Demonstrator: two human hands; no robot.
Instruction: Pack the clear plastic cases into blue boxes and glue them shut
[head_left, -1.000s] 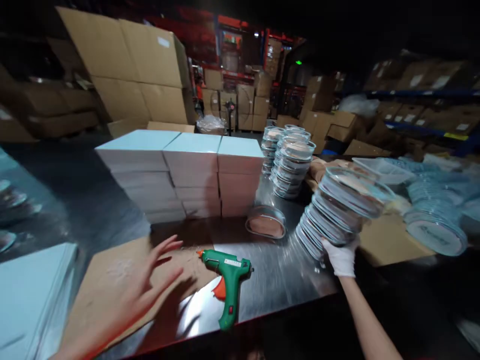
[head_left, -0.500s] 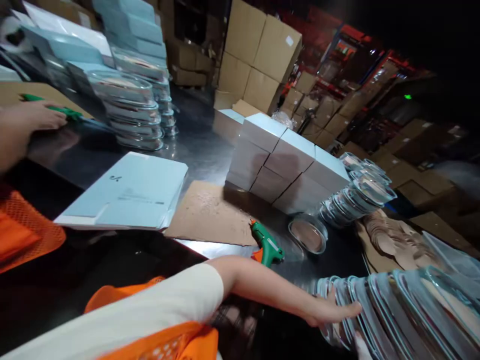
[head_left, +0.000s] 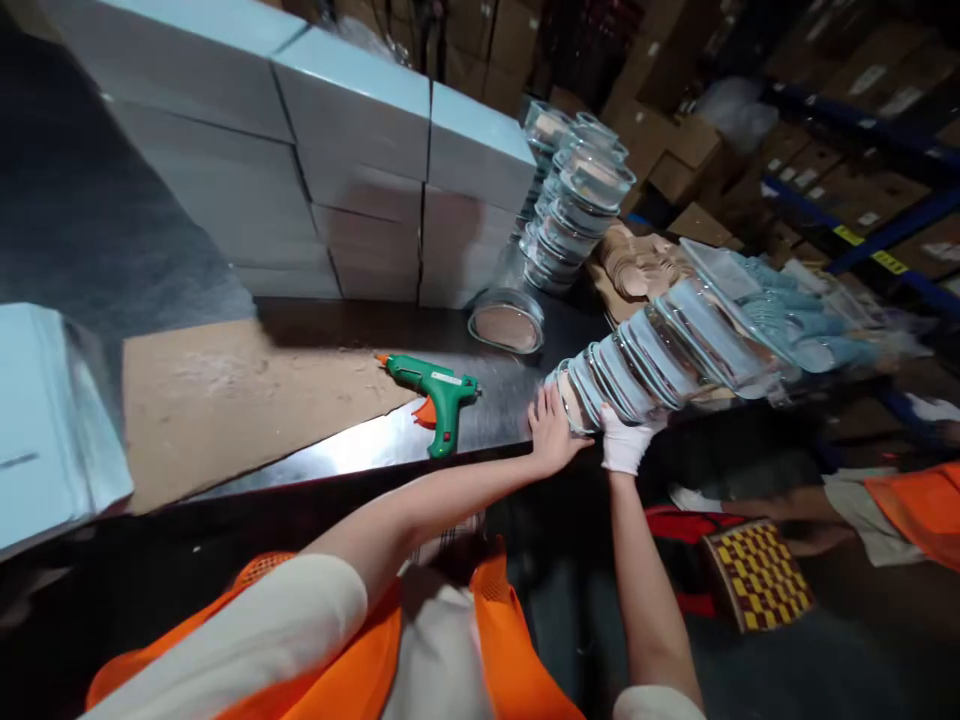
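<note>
A long leaning stack of clear plastic containers (head_left: 637, 355) lies over the table edge in front of me. My bare left hand (head_left: 553, 432) presses its fingers against the near lower end of the stack. Beside it, my right hand (head_left: 627, 438) in a white glove is wrapped round the underside of the stack. A green glue gun (head_left: 439, 392) with an orange trigger lies on the table to the left of my hands. Just behind the hands sits a single oval clear container (head_left: 507, 326) with a brownish inside.
White boxes (head_left: 360, 180) are piled at the back left, with cardboard (head_left: 247, 400) in front. More stacked containers (head_left: 577, 200) and brown spoon-shaped pieces (head_left: 637, 262) stand behind. A person in an orange vest (head_left: 919, 510) is at the right, near a yellow-and-brown checked stool (head_left: 757, 575).
My view has swung to the right. Both hands now show on the container stack, which appears further up and left in view. The glue gun lies still on the table.
</note>
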